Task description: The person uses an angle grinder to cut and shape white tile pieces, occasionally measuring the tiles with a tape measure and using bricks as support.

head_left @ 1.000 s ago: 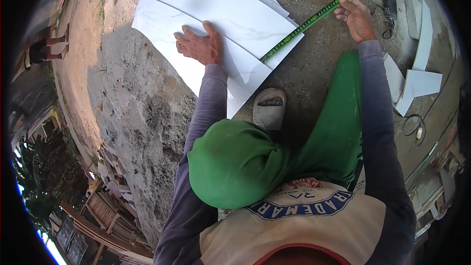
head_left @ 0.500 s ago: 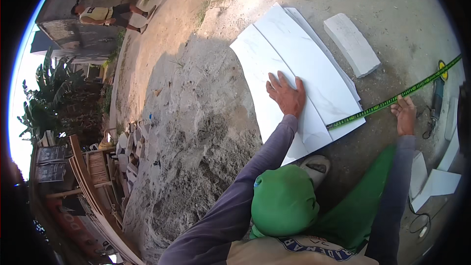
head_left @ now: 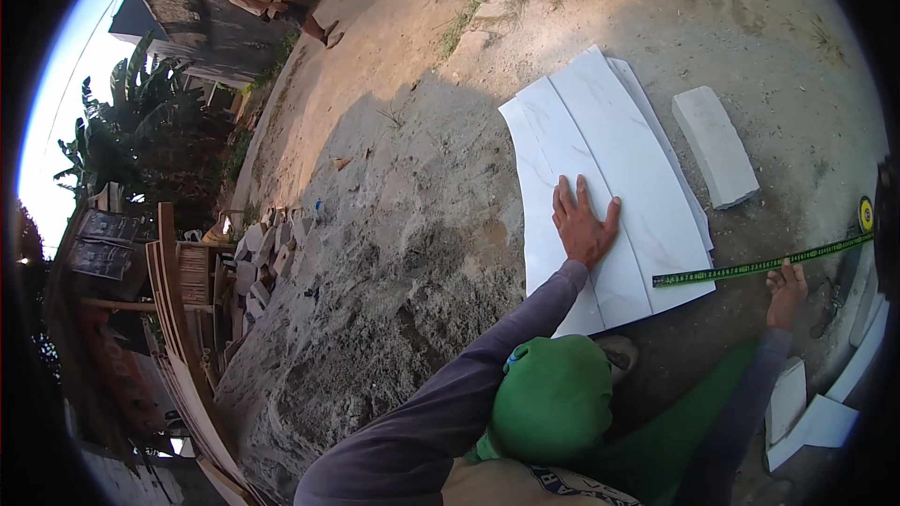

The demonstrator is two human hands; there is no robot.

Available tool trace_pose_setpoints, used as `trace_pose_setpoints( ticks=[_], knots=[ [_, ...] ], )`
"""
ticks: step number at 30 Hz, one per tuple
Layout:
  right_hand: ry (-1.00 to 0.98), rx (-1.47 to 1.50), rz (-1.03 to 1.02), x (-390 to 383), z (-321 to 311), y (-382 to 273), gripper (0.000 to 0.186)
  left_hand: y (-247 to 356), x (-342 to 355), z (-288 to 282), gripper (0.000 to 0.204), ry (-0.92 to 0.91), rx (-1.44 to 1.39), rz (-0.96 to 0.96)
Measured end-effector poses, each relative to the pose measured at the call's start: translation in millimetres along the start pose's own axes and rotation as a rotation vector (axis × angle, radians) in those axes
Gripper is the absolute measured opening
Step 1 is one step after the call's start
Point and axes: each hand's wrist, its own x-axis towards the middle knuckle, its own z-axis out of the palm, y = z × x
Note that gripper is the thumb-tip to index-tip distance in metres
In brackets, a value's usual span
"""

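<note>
1. White, faintly veined flat panels (head_left: 639,187) lie stacked on the ground in front of the person, with a long seam between the top pieces.
2. Across the panels' near right corner runs a green tape-measure blade with dark markings (head_left: 736,270), its free end next to the seam, the rest reaching past their right edge.
3. On the panels, left of the blade's end, the bare left hand (head_left: 585,230) lies palm down with fingers spread, grasping nothing.
4. Right of the panels, the bare right hand (head_left: 786,294) has its fingers curled at the blade's edge; whether they pinch it firmly, I cannot tell.
5. Good handling here likely means setting the blade's end exactly at the seam, keeping the blade flat and untwisted, and pressing evenly so the panels cannot slide.
6. Farther right of the panels sits the round yellow-and-black tape case (head_left: 865,214); just beyond their right edge lies a pale rectangular block (head_left: 714,145).
7. Left of the panels spreads rough grey sand (head_left: 394,262).
</note>
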Motion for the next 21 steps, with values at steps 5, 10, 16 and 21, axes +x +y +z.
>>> trace_pose_setpoints(
  ticks=[5,10,16,21],
  knots=[
    [0.054,-0.028,0.002,-10,-10,-25,0.013,3,-22,6,0.109,-0.126,0.009,0.08],
    [-0.001,-0.004,-0.001,-17,43,-20,0.013,-37,-58,-12,0.108,-0.143,0.03,0.116],
    [-0.019,-0.069,-0.072,-17,12,-25,0.015,-20,-109,-18,0.12,-0.299,0.008,0.218],
    [-0.046,-0.138,-0.131,-2,8,-16,0.019,-24,-149,-43,0.123,-0.484,0.027,0.416]
  ],
)
